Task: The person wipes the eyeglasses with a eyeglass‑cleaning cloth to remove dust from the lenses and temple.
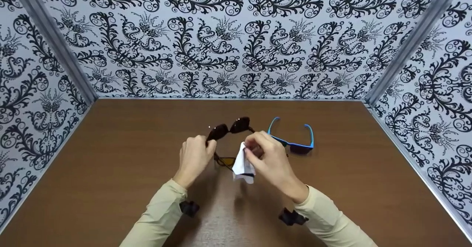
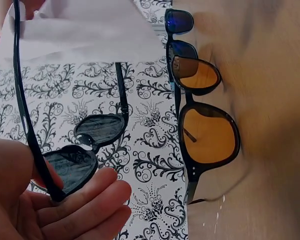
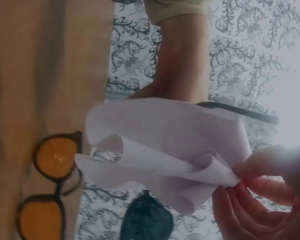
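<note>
My left hand [image 1: 193, 160] grips a pair of dark-lensed sunglasses [image 1: 240, 124] at one corner of the frame, lifted above the table. In the left wrist view, thumb and fingers lie around the hinge, and one temple of the sunglasses [image 2: 26, 107] runs up past a white cloth [image 2: 87, 35]. My right hand [image 1: 274, 164] pinches this cloth by its gathered edge, as the right wrist view shows; the cloth [image 3: 155, 160] hangs in loose folds. It covers part of the sunglasses, so whether it touches a temple I cannot tell.
Glasses with orange lenses [image 2: 210, 135] rest on the brown table [image 1: 110, 166], partly behind the hands and cloth. To their right lie blue-framed sunglasses [image 1: 311, 138] with temples outstretched. Patterned walls [image 1: 228, 48] enclose the table at the back and sides.
</note>
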`<state>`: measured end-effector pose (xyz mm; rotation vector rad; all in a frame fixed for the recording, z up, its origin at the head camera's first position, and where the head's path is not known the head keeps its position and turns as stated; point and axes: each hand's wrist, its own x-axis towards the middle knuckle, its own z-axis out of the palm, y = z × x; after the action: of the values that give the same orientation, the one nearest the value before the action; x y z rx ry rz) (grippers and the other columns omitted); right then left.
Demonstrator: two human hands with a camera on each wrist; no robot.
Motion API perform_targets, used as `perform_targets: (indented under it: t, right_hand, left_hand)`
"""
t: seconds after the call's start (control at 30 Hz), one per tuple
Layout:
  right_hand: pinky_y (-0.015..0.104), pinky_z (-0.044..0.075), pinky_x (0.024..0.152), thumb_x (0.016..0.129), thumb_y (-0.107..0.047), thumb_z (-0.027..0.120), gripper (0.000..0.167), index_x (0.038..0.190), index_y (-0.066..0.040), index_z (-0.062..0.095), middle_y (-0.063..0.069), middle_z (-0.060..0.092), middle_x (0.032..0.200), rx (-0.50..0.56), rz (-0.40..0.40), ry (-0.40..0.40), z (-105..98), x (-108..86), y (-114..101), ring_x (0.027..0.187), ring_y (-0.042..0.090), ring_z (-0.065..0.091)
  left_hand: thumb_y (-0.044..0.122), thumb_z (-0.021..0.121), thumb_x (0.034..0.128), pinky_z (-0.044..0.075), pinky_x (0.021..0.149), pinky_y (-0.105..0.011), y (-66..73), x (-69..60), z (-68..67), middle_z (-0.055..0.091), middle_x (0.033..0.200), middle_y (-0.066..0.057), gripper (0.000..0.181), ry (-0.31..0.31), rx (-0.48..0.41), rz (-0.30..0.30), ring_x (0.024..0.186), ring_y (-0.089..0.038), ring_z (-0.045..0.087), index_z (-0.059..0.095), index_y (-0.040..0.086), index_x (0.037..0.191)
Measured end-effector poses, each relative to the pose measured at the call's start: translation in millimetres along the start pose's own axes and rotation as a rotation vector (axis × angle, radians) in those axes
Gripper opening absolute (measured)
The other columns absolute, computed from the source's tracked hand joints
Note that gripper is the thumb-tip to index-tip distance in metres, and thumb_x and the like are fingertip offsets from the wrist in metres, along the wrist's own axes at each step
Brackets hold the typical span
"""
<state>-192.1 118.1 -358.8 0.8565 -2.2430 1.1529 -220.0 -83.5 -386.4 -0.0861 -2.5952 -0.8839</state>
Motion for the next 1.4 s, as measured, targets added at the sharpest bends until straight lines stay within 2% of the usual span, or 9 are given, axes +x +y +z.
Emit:
perform_targets:
  t: [0.13, 0.3, 0.4, 0.6, 0.77, 0.9, 1.07, 1.2, 1.4]
  right_hand:
    - [0.024, 0.051, 0.059, 0.083, 0.006, 0.068, 0.012, 0.091, -0.002, 0.062, 0.004, 0.059, 0.084, 0.016, 0.042, 0.003, 4, -0.1, 7, 0.071, 0.011, 0.059]
    - [0.026, 0.051, 0.061, 0.082, 0.007, 0.067, 0.013, 0.090, -0.002, 0.062, 0.005, 0.060, 0.085, 0.014, 0.082, 0.044, 3, 3.0, 16, 0.075, 0.016, 0.059]
    - [0.026, 0.051, 0.063, 0.083, 0.005, 0.067, 0.012, 0.090, -0.003, 0.063, 0.004, 0.060, 0.085, -0.039, 0.089, 0.052, 3, 4.7, 19, 0.076, 0.016, 0.059]
    - [0.026, 0.053, 0.061, 0.083, 0.004, 0.069, 0.013, 0.090, -0.004, 0.062, 0.004, 0.058, 0.084, -0.162, 0.056, 0.030, 11, 4.5, 26, 0.072, 0.013, 0.059]
    - [0.025, 0.053, 0.061, 0.083, 0.002, 0.071, 0.012, 0.090, -0.003, 0.063, 0.005, 0.059, 0.084, -0.198, 0.037, 0.024, 20, 3.3, 31, 0.071, 0.014, 0.061]
    - [0.025, 0.052, 0.062, 0.085, -0.001, 0.071, 0.010, 0.091, -0.004, 0.065, 0.005, 0.059, 0.084, -0.241, 0.032, 0.016, 26, 1.6, 35, 0.072, 0.015, 0.061]
    - [0.027, 0.051, 0.062, 0.088, -0.008, 0.069, 0.004, 0.091, -0.006, 0.067, 0.003, 0.059, 0.086, -0.286, 0.026, 0.030, 30, 0.8, 40, 0.073, 0.014, 0.059]
    - [0.026, 0.051, 0.063, 0.089, -0.007, 0.068, 0.002, 0.089, -0.006, 0.068, 0.003, 0.060, 0.086, -0.257, -0.034, 0.025, 34, 3.3, 42, 0.073, 0.013, 0.061]
    - [0.028, 0.051, 0.064, 0.081, 0.000, 0.072, 0.011, 0.086, -0.009, 0.069, 0.000, 0.064, 0.085, -0.242, -0.110, -0.058, 36, -0.9, 46, 0.074, 0.013, 0.061]
  left_hand:
    - [0.016, 0.055, 0.0839, 0.031, 0.042, -0.031, 0.4, 0.5, 2.3, 0.029, 0.048, 0.006, 0.039, -0.053, -0.038, -0.023, 0.048, -0.019, 0.038, 0.034, 0.016, 0.051]
    - [0.013, 0.054, 0.0842, 0.024, 0.043, -0.026, -2.0, 2.0, 3.2, 0.028, 0.044, 0.008, 0.041, -0.201, -0.116, -0.025, 0.043, -0.011, 0.027, 0.033, 0.016, 0.049]
    - [0.013, 0.054, 0.0843, 0.023, 0.046, -0.026, -3.0, 3.1, 3.7, 0.026, 0.047, 0.007, 0.041, -0.274, -0.133, -0.015, 0.045, -0.010, 0.024, 0.031, 0.016, 0.050]
    - [0.013, 0.053, 0.0839, 0.027, 0.047, -0.027, -0.9, 2.6, 8.3, 0.031, 0.046, 0.008, 0.041, -0.343, -0.134, 0.012, 0.046, -0.011, 0.032, 0.035, 0.015, 0.048]
    - [0.014, 0.049, 0.0881, 0.046, 0.051, -0.027, 5.4, -0.4, 12.6, 0.057, 0.046, 0.000, 0.032, -0.464, -0.328, -0.096, 0.045, -0.014, 0.059, 0.063, 0.004, 0.062]
    - [0.013, 0.044, 0.0917, 0.055, 0.054, -0.035, 11.1, -3.7, 19.4, 0.063, 0.054, -0.012, 0.032, -0.549, -0.503, -0.176, 0.049, -0.023, 0.066, 0.068, -0.003, 0.079]
    - [0.013, 0.043, 0.0937, 0.055, 0.055, -0.044, 18.0, -6.4, 29.2, 0.063, 0.053, -0.014, 0.034, -0.567, -0.571, -0.207, 0.049, -0.027, 0.065, 0.065, -0.008, 0.079]
    - [0.013, 0.042, 0.0935, 0.055, 0.053, -0.043, 22.4, -7.2, 34.3, 0.062, 0.052, -0.013, 0.035, -0.561, -0.562, -0.177, 0.045, -0.023, 0.064, 0.064, -0.008, 0.076]
    - [0.014, 0.042, 0.0943, 0.055, 0.053, -0.041, 21.4, -6.8, 34.8, 0.062, 0.051, -0.009, 0.035, -0.521, -0.524, -0.149, 0.043, -0.020, 0.063, 0.064, 0.001, 0.072]
